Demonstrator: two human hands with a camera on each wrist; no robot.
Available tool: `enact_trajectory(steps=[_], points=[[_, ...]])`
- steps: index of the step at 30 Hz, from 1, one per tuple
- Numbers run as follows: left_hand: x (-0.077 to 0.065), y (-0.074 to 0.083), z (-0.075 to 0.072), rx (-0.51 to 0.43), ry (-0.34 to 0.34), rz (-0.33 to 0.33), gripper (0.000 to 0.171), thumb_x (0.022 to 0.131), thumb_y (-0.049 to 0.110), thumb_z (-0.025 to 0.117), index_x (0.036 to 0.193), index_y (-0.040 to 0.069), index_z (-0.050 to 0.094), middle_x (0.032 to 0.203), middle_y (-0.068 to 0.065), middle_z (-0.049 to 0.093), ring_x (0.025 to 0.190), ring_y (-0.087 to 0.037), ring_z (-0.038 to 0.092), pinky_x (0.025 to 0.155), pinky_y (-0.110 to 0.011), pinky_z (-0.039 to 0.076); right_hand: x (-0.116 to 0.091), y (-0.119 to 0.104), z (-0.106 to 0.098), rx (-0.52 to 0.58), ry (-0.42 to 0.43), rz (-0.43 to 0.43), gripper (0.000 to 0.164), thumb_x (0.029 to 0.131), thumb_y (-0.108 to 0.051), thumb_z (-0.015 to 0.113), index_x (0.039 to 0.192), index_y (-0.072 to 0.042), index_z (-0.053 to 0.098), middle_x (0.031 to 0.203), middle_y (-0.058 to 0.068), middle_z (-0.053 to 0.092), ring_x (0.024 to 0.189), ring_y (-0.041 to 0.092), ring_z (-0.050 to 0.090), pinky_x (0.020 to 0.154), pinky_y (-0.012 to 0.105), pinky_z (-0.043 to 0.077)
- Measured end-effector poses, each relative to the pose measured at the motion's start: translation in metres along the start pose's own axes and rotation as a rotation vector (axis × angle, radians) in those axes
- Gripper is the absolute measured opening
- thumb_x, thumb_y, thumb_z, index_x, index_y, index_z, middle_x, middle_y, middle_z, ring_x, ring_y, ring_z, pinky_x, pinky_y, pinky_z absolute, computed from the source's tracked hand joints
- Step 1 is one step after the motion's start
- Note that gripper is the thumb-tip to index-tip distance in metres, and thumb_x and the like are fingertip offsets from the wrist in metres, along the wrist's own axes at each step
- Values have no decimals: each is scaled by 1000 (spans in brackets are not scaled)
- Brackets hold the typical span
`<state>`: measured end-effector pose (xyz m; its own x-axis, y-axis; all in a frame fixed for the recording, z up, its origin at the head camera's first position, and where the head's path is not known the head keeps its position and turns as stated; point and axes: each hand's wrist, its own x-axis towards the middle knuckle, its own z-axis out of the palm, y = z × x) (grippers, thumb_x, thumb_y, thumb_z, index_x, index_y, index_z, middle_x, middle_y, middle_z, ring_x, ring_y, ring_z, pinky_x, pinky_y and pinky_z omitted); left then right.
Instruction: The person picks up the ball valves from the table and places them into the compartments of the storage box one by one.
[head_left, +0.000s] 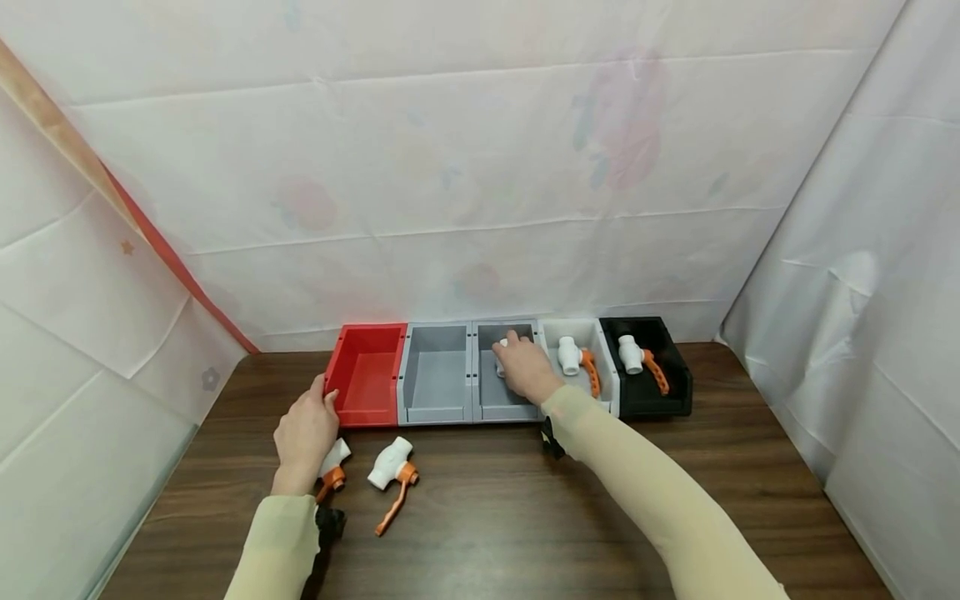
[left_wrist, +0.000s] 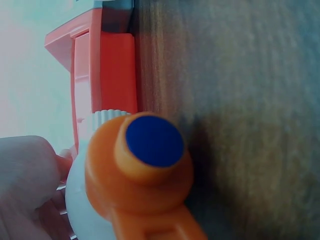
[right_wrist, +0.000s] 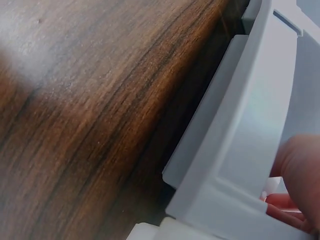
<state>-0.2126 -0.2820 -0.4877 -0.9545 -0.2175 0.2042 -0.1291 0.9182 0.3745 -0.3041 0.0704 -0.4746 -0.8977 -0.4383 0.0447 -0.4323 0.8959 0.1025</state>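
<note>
My right hand [head_left: 525,368] reaches into the second grey bin [head_left: 506,414] and holds a white ball valve [head_left: 500,365], mostly hidden by the hand. In the right wrist view, the fingers [right_wrist: 302,175] show behind that bin's front wall. My left hand [head_left: 306,429] grips the left front wall of the red bin [head_left: 367,383]. Just beside that hand, a white valve with an orange handle [head_left: 333,467] lies on the table, partly covered; its orange cap [left_wrist: 145,170] looms large in the left wrist view. A similar valve [head_left: 392,463] lies to its right.
The bins stand in a row along the back cloth. Left of my right hand is another grey bin [head_left: 438,414]. On the right, a white bin [head_left: 609,392] and a black bin [head_left: 671,400] each hold one orange-handled valve. The wooden table [head_left: 480,517] stretches in front.
</note>
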Motion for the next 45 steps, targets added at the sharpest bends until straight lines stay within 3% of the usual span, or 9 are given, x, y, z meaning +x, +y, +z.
enact_trajectory(steps=[7, 13, 20, 27, 35, 45], points=[[0, 0, 2, -7, -3, -5, 41, 104, 26, 50, 141, 9, 47, 114, -25, 64, 81, -50, 63, 60, -62, 50, -2, -3, 1, 39, 3, 37, 24, 96, -11, 65, 119, -10, 61, 111, 18, 57, 84, 30, 65, 66, 40, 56], [1, 2, 2, -9, 1, -8, 41, 104, 26, 51, 141, 10, 48, 115, -25, 64, 81, -51, 63, 60, -63, 50, -4, -7, 1, 16, 15, 71, 27, 97, -16, 65, 123, -11, 61, 107, 18, 59, 85, 29, 65, 65, 39, 57], [1, 2, 2, -10, -2, -7, 41, 104, 27, 50, 141, 9, 47, 115, -25, 64, 81, -50, 63, 60, -63, 50, -6, -11, 2, -2, 58, 80, 27, 95, -3, 62, 121, -8, 61, 101, 19, 63, 85, 30, 65, 62, 39, 57], [2, 0, 5, -7, -3, -7, 42, 104, 26, 51, 142, 8, 47, 115, -25, 64, 81, -49, 64, 60, -61, 51, -7, -10, 7, -25, 59, 71, 21, 95, -1, 59, 115, -8, 60, 95, 17, 69, 86, 31, 66, 66, 40, 57], [2, 0, 7, -10, -9, -14, 44, 103, 27, 51, 142, 8, 47, 116, -25, 64, 81, -47, 64, 60, -60, 52, -7, -11, 7, -45, 18, 92, 25, 97, -6, 57, 121, -9, 59, 103, 17, 68, 96, 31, 63, 66, 40, 58], [2, 1, 6, -10, -11, -16, 43, 103, 27, 51, 142, 8, 47, 115, -26, 64, 81, -48, 64, 60, -60, 52, -17, -15, 0, -27, 57, 69, 30, 92, -14, 61, 121, -8, 62, 105, 17, 66, 101, 32, 60, 75, 40, 56]])
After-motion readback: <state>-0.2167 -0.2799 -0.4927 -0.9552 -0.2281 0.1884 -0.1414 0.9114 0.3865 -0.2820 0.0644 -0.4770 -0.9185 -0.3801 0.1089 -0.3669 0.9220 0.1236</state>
